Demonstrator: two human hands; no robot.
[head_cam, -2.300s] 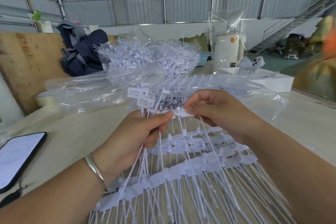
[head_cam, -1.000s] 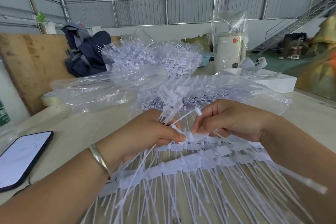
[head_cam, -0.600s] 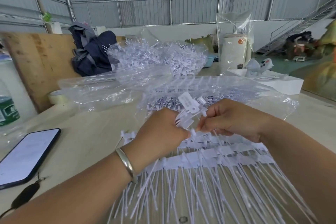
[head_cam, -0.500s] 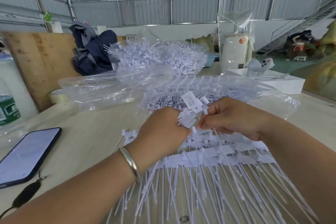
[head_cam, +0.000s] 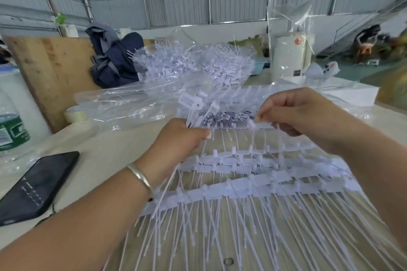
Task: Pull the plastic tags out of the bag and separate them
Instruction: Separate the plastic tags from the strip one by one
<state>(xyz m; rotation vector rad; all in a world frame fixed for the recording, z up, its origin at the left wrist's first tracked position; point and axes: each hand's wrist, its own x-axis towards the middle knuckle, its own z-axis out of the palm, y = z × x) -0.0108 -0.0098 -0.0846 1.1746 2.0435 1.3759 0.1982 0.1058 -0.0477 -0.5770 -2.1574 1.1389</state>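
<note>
The left hand (head_cam: 178, 145) is clenched around a bunch of white plastic tags (head_cam: 193, 105), flat label heads up and far, thin stems trailing near. The right hand (head_cam: 293, 114) pinches one end of a joined tag strip (head_cam: 257, 126) lying left to right. Near them on the pale table (head_cam: 105, 152), more strips (head_cam: 242, 187) lie in rows, stiff stems pointing near. Just beyond, the crinkled clear bag (head_cam: 136, 103) lies flat. A glossy black phone (head_cam: 37, 185) rests at left.

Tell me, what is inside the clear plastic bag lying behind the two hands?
The clear plastic bag holds white plastic tags, visible through the film. How many lie deeper inside cannot be seen.
</note>
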